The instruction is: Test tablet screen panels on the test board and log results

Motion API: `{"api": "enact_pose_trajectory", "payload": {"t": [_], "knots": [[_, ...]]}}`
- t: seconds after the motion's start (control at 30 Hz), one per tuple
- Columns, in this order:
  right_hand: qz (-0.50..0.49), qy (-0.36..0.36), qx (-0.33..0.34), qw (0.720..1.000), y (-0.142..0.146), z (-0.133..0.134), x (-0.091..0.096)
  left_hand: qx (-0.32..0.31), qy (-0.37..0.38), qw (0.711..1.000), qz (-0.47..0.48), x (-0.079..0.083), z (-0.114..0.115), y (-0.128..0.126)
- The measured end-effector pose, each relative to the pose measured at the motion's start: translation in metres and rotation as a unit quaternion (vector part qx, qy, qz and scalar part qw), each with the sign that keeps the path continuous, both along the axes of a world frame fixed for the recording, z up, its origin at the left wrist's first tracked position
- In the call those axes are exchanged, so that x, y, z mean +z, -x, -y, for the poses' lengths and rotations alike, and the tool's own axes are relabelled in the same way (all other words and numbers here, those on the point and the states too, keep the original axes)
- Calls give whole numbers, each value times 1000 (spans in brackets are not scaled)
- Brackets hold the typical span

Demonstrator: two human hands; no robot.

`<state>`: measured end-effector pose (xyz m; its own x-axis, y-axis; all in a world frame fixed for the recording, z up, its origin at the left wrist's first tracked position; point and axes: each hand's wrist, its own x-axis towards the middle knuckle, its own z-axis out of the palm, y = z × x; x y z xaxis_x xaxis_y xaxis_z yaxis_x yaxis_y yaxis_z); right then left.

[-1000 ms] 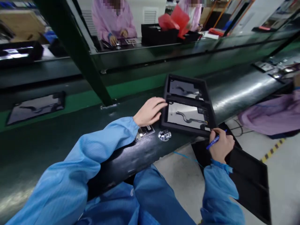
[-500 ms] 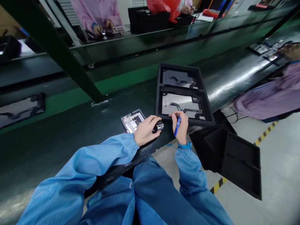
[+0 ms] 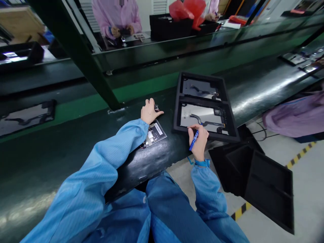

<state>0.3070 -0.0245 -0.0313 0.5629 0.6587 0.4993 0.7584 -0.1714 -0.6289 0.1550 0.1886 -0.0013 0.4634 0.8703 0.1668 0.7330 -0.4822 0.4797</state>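
My left hand [image 3: 149,112] rests over the dark bench, fingers and thumb spread around a small black-and-silver object [image 3: 156,108] whose kind I cannot make out. Just below it, partly under my wrist, lies a flat circuit board assembly [image 3: 157,131] with a white label. My right hand [image 3: 198,140] is closed on a blue pen [image 3: 193,141] with pale lettering, its fingertips at the near edge of a black two-compartment tray [image 3: 176,111]. Inside the tray's near compartment sits a silver-backed panel [image 3: 187,113] with a dark flex cable [image 3: 207,123]; a similar panel [image 3: 187,87] occupies the far one.
Another panel [image 3: 27,118] lies on the bench at left. A green post [image 3: 83,64] rises from the bench. Empty black trays [image 3: 270,189] stand low at right above the floor. Across the bench a person in pink [image 3: 116,17] works; another pink sleeve [image 3: 293,113] is at right.
My left hand has moved up and left past the circuit board with the black-and-silver object, and its fingers look more spread. My right hand stays with the pen at the tray. The view has shifted slightly.
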Motion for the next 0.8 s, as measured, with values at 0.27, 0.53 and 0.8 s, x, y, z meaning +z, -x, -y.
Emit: {"api": "enact_pose_trajectory", "payload": {"t": [0.27, 0.53, 0.8], "knots": [[-35, -35, -30, 998, -8, 5, -6, -240, 54, 969, -32, 18, -36, 39], [-90, -15, 3, 996, -39, 66, -1, -185, -27, 980, -70, 20, -18, 38], [-93, -33, 15, 995, -62, 81, 6, -83, -39, 988, -123, 38, 6, 49]]}}
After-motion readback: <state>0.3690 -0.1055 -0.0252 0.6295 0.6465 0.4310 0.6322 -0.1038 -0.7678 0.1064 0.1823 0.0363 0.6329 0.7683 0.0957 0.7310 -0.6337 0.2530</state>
